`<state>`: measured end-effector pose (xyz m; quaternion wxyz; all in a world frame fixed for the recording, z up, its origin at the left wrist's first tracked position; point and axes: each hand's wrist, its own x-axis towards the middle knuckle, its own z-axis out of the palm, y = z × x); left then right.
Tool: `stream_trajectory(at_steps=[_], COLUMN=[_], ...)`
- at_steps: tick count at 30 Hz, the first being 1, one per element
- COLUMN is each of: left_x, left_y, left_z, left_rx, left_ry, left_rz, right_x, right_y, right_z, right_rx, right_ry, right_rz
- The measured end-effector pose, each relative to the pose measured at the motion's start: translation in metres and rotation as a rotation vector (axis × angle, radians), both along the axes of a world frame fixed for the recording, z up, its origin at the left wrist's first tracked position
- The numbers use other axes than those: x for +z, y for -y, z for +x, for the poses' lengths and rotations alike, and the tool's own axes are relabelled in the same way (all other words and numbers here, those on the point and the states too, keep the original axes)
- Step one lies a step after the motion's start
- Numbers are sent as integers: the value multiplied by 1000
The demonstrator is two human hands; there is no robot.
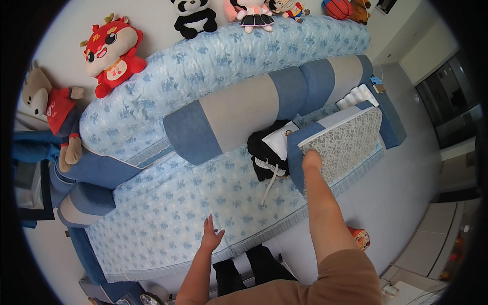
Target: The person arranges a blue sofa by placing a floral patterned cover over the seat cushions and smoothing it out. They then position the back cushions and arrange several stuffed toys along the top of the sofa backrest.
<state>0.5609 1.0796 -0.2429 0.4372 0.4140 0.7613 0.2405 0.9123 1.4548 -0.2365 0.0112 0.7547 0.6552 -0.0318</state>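
My right arm reaches forward, and my right hand [312, 160] grips the near left edge of a blue and grey sofa cushion [345, 140]. The cushion stands tilted on its side, its grey patterned underside turned toward me. My fingers are partly hidden by its edge. Above the sofa's front edge, my left hand [210, 237] is empty with its fingers apart. Just left of the cushion lies a heap of black and white clothes [269, 150] with a pale drawstring hanging from it. Beneath everything is a blue-flowered quilted sofa cover [173, 203] with a ruffled edge.
Two long back cushions [239, 107] lean along the sofa's backrest. A small bolster [86, 204] rests at the left end. Along the top sit plush toys, including a red dragon [114, 56] and a panda [195, 18]. White rolls [358, 96] lie near the right armrest.
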Motion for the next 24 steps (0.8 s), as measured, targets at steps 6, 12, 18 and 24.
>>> stream_trajectory(at_steps=[6, 12, 18, 24], left_x=[7, 4, 45, 36], left_y=[-1, 16, 12, 73], left_z=[1, -17, -16, -59], left_rx=[-37, -61, 148, 401], left_ry=[-5, 56, 517, 910], left_rz=[-2, 44, -93, -159], right_x=[50, 130, 159, 171], right_y=[26, 128, 298, 372], right_z=[19, 1, -104, -216], right_rx=[119, 328, 599, 637], right_ry=[-121, -381, -552, -414], right_rz=[-56, 42, -164, -364])
